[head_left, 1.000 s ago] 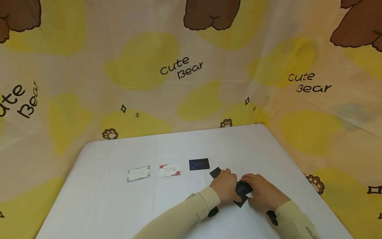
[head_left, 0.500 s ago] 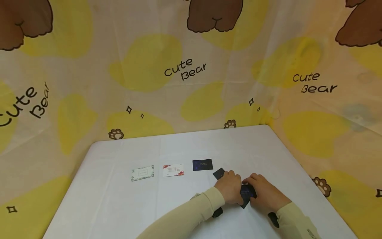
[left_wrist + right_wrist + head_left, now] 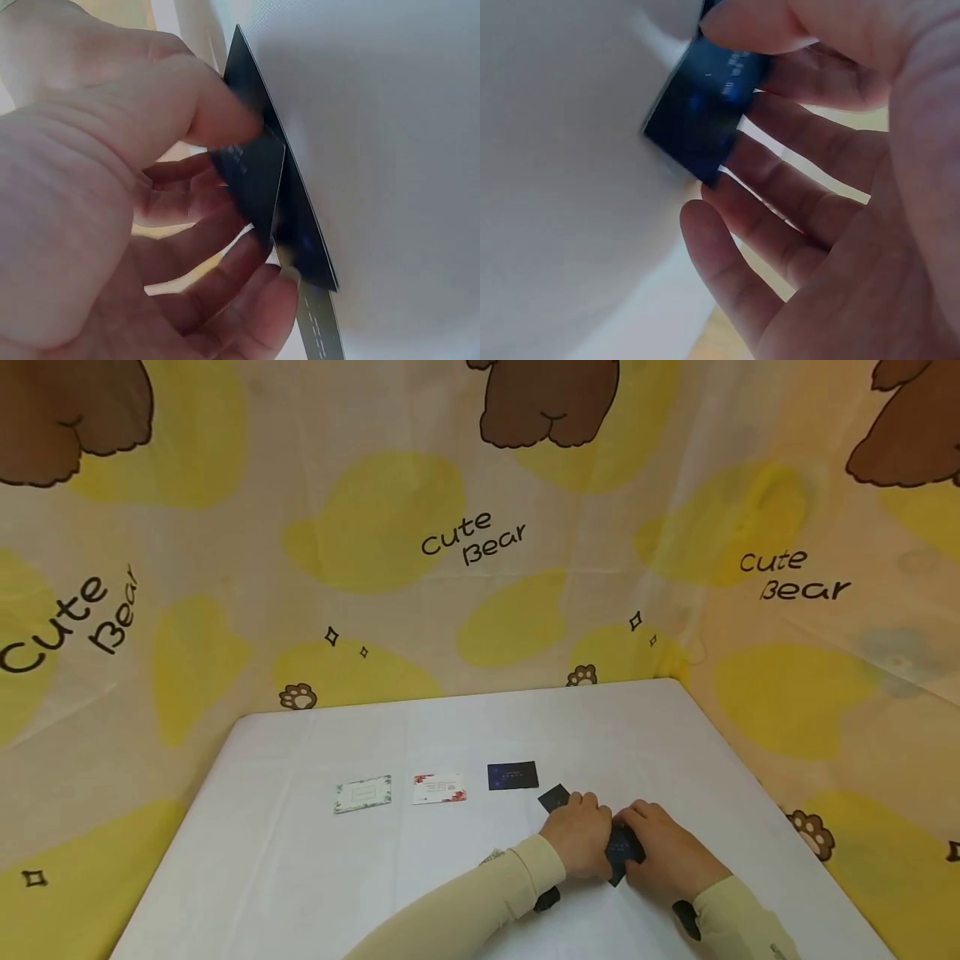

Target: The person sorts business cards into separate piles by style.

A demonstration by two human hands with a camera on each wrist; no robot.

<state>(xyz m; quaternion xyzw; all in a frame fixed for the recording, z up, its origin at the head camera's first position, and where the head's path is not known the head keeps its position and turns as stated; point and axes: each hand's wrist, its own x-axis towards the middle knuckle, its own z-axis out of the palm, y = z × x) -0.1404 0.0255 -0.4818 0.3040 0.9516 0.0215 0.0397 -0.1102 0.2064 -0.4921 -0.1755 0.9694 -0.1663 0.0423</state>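
In the head view, my left hand (image 3: pixel 577 837) and right hand (image 3: pixel 667 847) meet over dark business cards (image 3: pixel 624 850) at the table's right side. My left thumb and fingers pinch a dark card (image 3: pixel 259 180), which overlaps another dark card (image 3: pixel 304 232) in the left wrist view. My right hand grips a dark card (image 3: pixel 697 109) between thumb and fingers, its lower corner jutting out. Beyond my left hand a dark card's corner (image 3: pixel 553 797) shows; the hand hides the rest. How many cards are held I cannot tell.
Three cards lie in a row to the left on the white table (image 3: pixel 300 877): one with a leafy border (image 3: pixel 363 794), one with red flowers (image 3: pixel 439 788) and a dark blue one (image 3: pixel 513 775). A bear-print cloth (image 3: pixel 360 527) hangs behind.
The dark cards between my hands, offset a second ago, now overlap more closely. The head view has shifted, so the table and row of cards appear slightly further right.
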